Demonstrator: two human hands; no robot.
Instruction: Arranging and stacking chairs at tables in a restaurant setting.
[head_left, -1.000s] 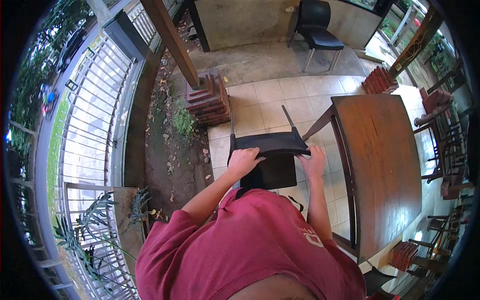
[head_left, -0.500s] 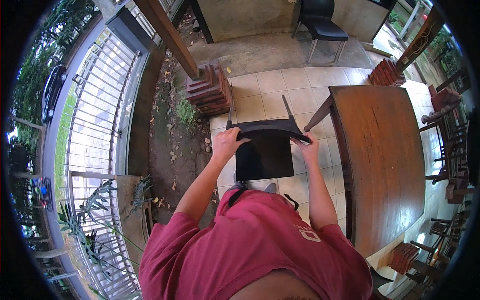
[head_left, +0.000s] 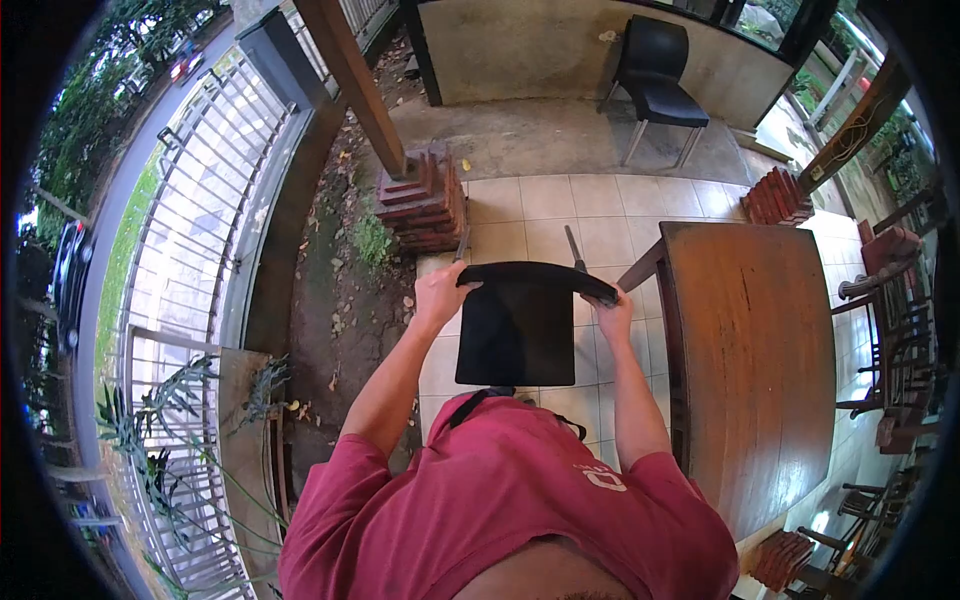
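A black chair [head_left: 516, 335] is directly in front of me, its curved backrest on the far side and its dark seat toward my body. My left hand [head_left: 439, 294] is closed round the left end of the backrest. Round the right end, my right hand [head_left: 613, 311] is closed in the same way. Two metal legs show beyond the backrest; the other legs are hidden beneath the seat. To the right of my right hand stands a brown wooden table [head_left: 755, 350].
Another black chair [head_left: 660, 90] stands by the far wall. A wooden post rises from a stepped brick base [head_left: 425, 205] at the far left of the tiles. Left of the tiled floor lies a soil strip [head_left: 335, 300], then a white metal fence [head_left: 200, 220]. More wooden furniture lines the right.
The view has tilted up, showing more of the far wall. The chair's backrest and both hands sit slightly lower and further left in the picture. Both hands keep hold of the chair.
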